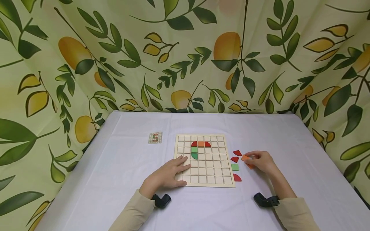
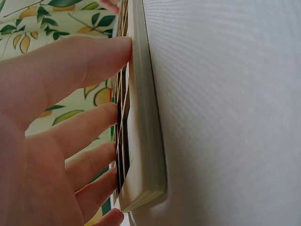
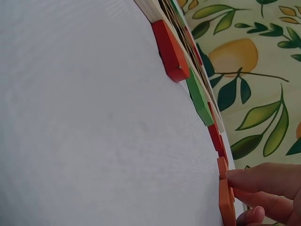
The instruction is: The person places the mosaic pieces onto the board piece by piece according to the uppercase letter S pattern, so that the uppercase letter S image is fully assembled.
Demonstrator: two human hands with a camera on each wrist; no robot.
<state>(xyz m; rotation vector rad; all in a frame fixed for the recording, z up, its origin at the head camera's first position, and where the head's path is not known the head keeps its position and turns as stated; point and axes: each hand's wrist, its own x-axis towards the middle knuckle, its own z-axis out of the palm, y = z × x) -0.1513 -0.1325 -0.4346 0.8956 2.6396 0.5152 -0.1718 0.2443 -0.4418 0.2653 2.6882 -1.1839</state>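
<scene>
My left hand (image 1: 169, 173) lies with spread fingers on the left part of a wooden grid board (image 1: 206, 181); in the left wrist view its thumb (image 2: 94, 59) reaches the board's edge. Near the top of the grid sit a red quarter-circle tile (image 1: 194, 144), an orange square tile (image 1: 201, 144) and another red quarter-circle. Below the left one are a light green square (image 1: 194, 149) and a darker green quarter-circle (image 1: 194, 156). Right of the board, my right hand (image 1: 262, 161) pinches an orange square tile (image 1: 245, 157), fingertips low over the table, with more orange (image 3: 226, 205) right beside it.
Along the board's right edge lie several loose tiles: red ones (image 1: 237, 153), a light green square (image 1: 235, 167) and a red quarter-circle (image 1: 237, 177). A small card (image 1: 155, 137) with an S-shaped grid pattern lies up left on the white cloth. A patterned curtain (image 1: 185, 57) hangs behind.
</scene>
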